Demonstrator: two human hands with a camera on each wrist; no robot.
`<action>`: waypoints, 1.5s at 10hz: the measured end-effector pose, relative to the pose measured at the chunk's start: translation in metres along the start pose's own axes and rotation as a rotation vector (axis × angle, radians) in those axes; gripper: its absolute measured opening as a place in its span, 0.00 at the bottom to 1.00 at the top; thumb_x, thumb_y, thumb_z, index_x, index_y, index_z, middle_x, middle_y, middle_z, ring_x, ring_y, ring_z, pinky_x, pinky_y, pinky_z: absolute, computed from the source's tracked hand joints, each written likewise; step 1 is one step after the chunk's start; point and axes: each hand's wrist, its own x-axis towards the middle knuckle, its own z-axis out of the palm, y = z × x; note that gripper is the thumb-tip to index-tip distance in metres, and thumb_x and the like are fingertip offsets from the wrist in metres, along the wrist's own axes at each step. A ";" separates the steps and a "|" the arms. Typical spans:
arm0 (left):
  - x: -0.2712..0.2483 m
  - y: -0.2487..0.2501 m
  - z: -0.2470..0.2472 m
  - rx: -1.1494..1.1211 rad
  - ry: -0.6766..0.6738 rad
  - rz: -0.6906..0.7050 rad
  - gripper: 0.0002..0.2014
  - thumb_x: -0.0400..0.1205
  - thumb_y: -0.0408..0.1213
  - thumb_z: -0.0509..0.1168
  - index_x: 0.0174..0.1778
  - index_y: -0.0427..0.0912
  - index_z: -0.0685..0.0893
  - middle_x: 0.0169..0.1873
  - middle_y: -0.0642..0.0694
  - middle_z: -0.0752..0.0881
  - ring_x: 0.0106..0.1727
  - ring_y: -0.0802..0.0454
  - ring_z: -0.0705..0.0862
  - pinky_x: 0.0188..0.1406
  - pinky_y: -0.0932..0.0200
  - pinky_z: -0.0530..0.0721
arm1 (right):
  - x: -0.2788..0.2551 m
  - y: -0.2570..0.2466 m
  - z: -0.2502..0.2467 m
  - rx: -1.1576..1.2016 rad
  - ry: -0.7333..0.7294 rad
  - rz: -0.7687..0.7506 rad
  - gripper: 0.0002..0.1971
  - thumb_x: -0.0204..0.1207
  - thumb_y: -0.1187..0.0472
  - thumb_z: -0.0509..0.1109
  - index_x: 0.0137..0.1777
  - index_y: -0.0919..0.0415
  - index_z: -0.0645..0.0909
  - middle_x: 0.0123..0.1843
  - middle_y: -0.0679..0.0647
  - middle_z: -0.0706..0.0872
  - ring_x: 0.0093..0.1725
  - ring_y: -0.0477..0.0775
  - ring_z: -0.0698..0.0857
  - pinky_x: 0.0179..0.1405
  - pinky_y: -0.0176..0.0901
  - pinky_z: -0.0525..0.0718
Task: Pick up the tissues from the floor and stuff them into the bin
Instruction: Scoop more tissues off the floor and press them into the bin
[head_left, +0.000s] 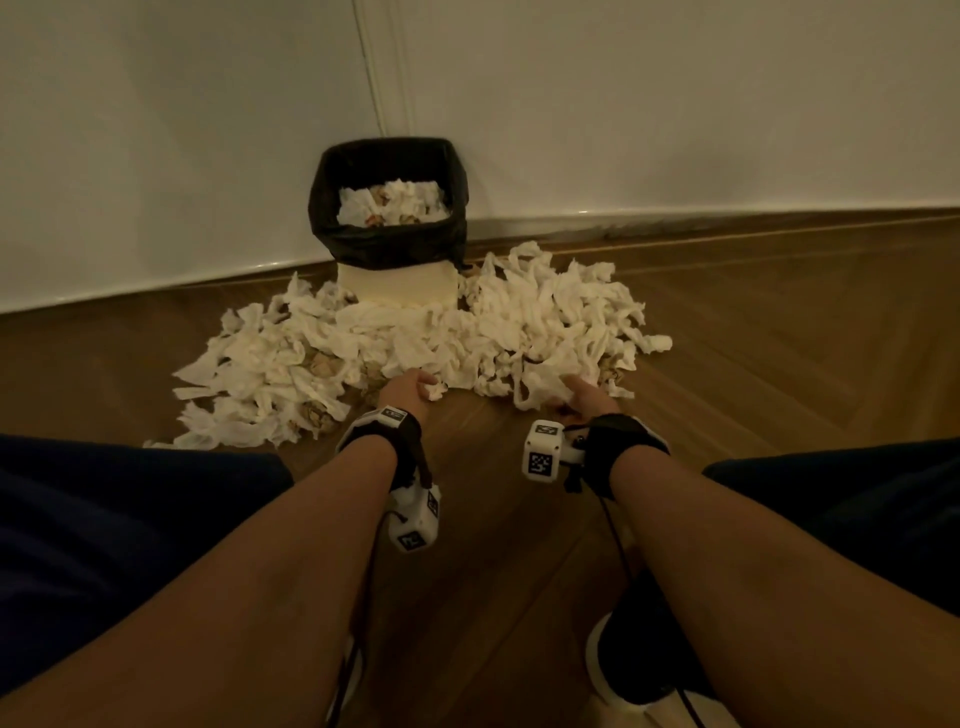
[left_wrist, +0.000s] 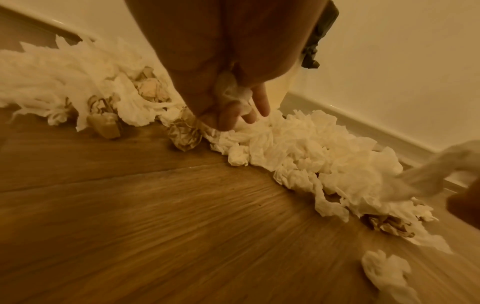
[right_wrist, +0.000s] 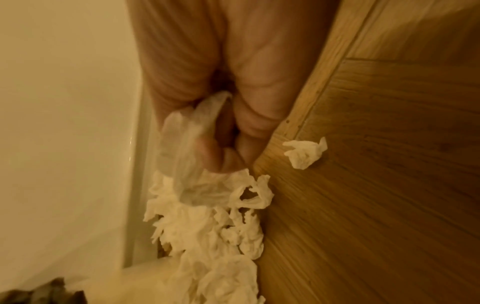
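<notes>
While the bin (head_left: 387, 208) stands upper centre against the wall, I see my left hand (head_left: 410, 389) curled round a tissue wad (left_wrist: 233, 92) and my right hand (head_left: 584, 397) pinching a tissue (right_wrist: 187, 144) from the mid-frame floor pile (head_left: 415, 343).

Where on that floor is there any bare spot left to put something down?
Bare wooden floor lies between the forearms, from the tissue pile back to the knees, and at the far right, beyond the pile. Crowded: all around the front of the bin, where both hands grab tissues.
</notes>
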 end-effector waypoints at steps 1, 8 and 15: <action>-0.006 0.006 -0.004 0.054 0.027 0.029 0.19 0.80 0.21 0.57 0.65 0.38 0.79 0.62 0.34 0.79 0.60 0.37 0.80 0.57 0.50 0.79 | -0.010 -0.003 0.001 -0.067 -0.022 -0.030 0.25 0.84 0.53 0.60 0.77 0.65 0.66 0.41 0.56 0.82 0.35 0.54 0.81 0.20 0.36 0.74; -0.025 0.050 -0.036 -0.145 0.143 -0.025 0.27 0.80 0.22 0.57 0.75 0.39 0.62 0.72 0.35 0.66 0.68 0.38 0.72 0.67 0.49 0.74 | -0.100 -0.037 0.026 0.135 -0.423 -0.135 0.25 0.78 0.52 0.67 0.75 0.52 0.72 0.29 0.51 0.82 0.15 0.46 0.77 0.15 0.34 0.77; -0.010 0.120 -0.237 0.240 0.238 0.257 0.10 0.80 0.33 0.60 0.57 0.44 0.76 0.47 0.38 0.84 0.38 0.43 0.82 0.35 0.55 0.78 | -0.201 -0.195 0.156 -0.323 -0.420 -0.549 0.15 0.82 0.72 0.52 0.34 0.61 0.72 0.29 0.56 0.67 0.22 0.49 0.68 0.22 0.36 0.66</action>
